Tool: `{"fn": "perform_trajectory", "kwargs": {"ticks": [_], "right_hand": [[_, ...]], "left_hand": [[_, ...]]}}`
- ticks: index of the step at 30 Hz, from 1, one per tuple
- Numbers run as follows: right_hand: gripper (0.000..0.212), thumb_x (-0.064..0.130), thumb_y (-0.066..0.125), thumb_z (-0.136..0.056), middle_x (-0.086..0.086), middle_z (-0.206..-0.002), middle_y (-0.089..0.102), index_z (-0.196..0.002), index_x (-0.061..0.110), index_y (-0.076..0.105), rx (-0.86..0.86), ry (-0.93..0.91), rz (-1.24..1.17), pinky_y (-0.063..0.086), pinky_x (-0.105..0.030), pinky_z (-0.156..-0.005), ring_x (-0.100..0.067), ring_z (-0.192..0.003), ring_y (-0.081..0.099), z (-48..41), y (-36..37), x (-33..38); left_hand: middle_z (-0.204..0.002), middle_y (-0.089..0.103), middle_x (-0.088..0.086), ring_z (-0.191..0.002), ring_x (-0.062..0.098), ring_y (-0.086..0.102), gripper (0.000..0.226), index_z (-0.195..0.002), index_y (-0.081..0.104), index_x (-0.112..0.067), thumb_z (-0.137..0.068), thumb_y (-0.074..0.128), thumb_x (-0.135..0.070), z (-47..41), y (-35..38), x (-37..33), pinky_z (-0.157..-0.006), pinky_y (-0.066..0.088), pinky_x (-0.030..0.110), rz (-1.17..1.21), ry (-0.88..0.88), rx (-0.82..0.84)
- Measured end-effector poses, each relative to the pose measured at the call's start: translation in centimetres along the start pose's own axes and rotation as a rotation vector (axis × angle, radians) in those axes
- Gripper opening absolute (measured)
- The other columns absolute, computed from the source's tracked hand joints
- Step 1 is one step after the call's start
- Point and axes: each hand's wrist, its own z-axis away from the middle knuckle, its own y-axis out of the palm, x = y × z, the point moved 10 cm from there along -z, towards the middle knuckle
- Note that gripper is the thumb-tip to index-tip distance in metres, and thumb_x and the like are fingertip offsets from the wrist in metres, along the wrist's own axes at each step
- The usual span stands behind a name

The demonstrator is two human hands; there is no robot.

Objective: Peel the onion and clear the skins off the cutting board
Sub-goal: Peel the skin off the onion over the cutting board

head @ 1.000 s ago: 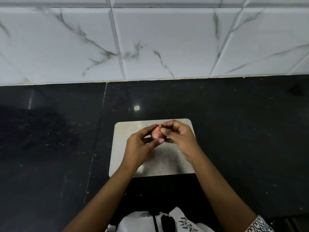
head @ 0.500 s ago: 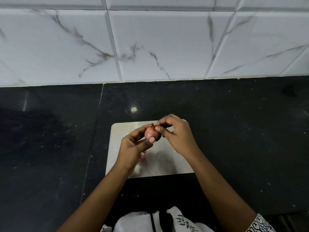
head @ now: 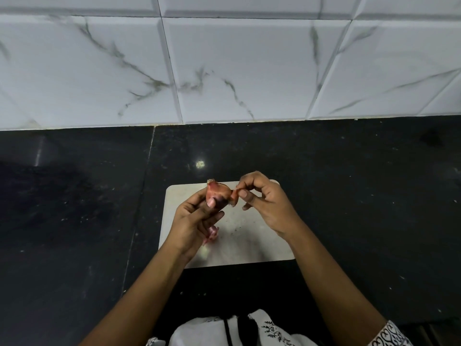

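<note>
The left hand (head: 197,221) is gripping the onion (head: 216,193) at its fingertips, thumb pressing on the near face, holding it up above the far part of the cutting board (head: 249,236), not resting on it. The right hand (head: 264,206) is pinching a flap of skin (head: 233,196) between thumb and forefinger, the other fingers curling loosely. That flap is sitting just to the right of the onion, at the tips of the right hand, and is looking attached at the onion's right side; whether it is partly torn free is too small to tell. The onion's long axis is running up and slightly away from the person, with its dry tip pointing to the far side, so the skin is lying across that axis toward the right hand. Judgement: the strip is mid-peel, and the coming pull is needing to go rightward and down, away from the left hand, while the left hand is keeping the onion fixed or turning it. The right hand is the nearer one to the loose edge; the left is only anchoring. Some pink skins (head: 211,235) are lying on the board just under and beside the left hand's heel, partly hidden by it. Judgement: peeling is underway, clearing not yet started.
</note>
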Motion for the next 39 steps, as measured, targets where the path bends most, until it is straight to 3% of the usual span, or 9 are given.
{"fn": "perform_trajectory", "kwargs": {"ticks": [3,8,13,17,21,23,27,32,39], "right_hand": [[0.005,0.012,0.054,-0.091,0.007,-0.089,0.068,-0.091,0.013,0.059,-0.067,0.066,-0.163,0.051,-0.023,-0.057,-0.012,-0.082,0.064,0.4,-0.7,-1.0],[0.005,0.009,0.053,-0.092,0.003,-0.083,0.069,-0.094,0.007,0.058,-0.164,0.138,-0.258,0.055,-0.026,-0.061,-0.013,-0.077,0.067,0.7,-1.5,-2.7],[0.006,0.009,0.063,-0.086,0.004,-0.089,0.066,-0.091,0.012,0.065,-0.071,-0.029,0.401,0.052,-0.021,-0.068,-0.005,-0.082,0.063,0.2,-0.1,-3.9],[0.017,0.016,0.066,-0.084,-0.001,-0.103,0.063,-0.1,0.015,0.07,0.119,-0.077,0.783,0.049,-0.025,-0.08,-0.016,-0.092,0.062,0.4,2.6,-6.4],[0.023,0.016,0.069,-0.082,0.006,-0.1,0.061,-0.105,0.02,0.069,0.005,-0.032,0.606,0.049,-0.022,-0.072,-0.007,-0.077,0.061,0.5,1.2,-4.9],[0.019,0.015,0.067,-0.084,0.012,-0.095,0.06,-0.102,0.021,0.069,-0.093,-0.017,0.468,0.046,-0.013,-0.065,-0.001,-0.069,0.06,0.6,-0.1,-2.8],[0.015,0.016,0.067,-0.084,0.008,-0.098,0.06,-0.099,0.017,0.069,-0.046,-0.067,0.305,0.045,-0.009,-0.056,0.002,-0.076,0.061,0.4,0.7,1.8],[0.023,0.024,0.075,-0.076,0.007,-0.099,0.062,-0.099,0.021,0.071,0.102,-0.11,0.501,0.052,-0.024,-0.065,-0.009,-0.079,0.061,-0.6,3.0,2.5],[0.015,0.018,0.071,-0.08,0.0,-0.089,0.071,-0.093,0.014,0.075,0.038,-0.172,0.632,0.053,-0.026,-0.072,-0.009,-0.077,0.063,-0.7,2.6,3.2]], "left_hand": [[-0.1,0.072,0.013,-0.084,0.018,0.072,0.081,-0.112,0.062,-0.005,-0.044,0.092,-0.036,-0.3,-0.3,0.1,-0.061,0.057,0.021,0.076,-0.015,0.003],[-0.115,0.066,0.018,-0.097,0.02,0.07,0.078,-0.112,0.063,-0.008,-0.045,0.093,-0.031,-0.1,-0.8,0.9,-0.064,0.058,0.023,0.215,-0.062,0.038],[-0.115,0.063,0.016,-0.099,0.019,0.068,0.08,-0.123,0.06,-0.01,-0.05,0.091,-0.018,0.3,-0.3,1.3,-0.071,0.058,0.024,0.292,-0.108,0.114],[-0.105,0.068,0.009,-0.104,0.02,0.066,0.076,-0.117,0.065,-0.012,-0.047,0.093,-0.023,0.4,-0.1,1.7,-0.071,0.058,0.023,0.251,-0.122,0.132],[-0.107,0.068,0.01,-0.098,0.021,0.068,0.07,-0.115,0.069,-0.017,-0.049,0.093,-0.021,0.5,-0.1,2.1,-0.07,0.059,0.026,0.213,-0.143,0.171],[-0.111,0.065,0.011,-0.092,0.023,0.069,0.073,-0.118,0.067,-0.018,-0.05,0.093,-0.019,0.5,-0.2,2.0,-0.069,0.06,0.028,0.177,-0.13,0.167],[-0.113,0.059,0.014,-0.07,0.02,0.069,0.074,-0.119,0.065,-0.02,-0.05,0.092,-0.02,0.2,-0.3,1.9,-0.062,0.058,0.027,0.126,-0.095,0.139],[-0.102,0.068,0.014,-0.068,0.018,0.069,0.07,-0.11,0.065,-0.011,-0.047,0.093,-0.023,0.0,-0.8,2.1,-0.055,0.055,0.026,0.121,-0.06,0.091],[-0.1,0.069,0.011,-0.077,0.021,0.07,0.063,-0.101,0.071,-0.017,-0.043,0.094,-0.027,0.1,-1.4,1.8,-0.057,0.056,0.027,0.035,-0.019,0.046]]}}
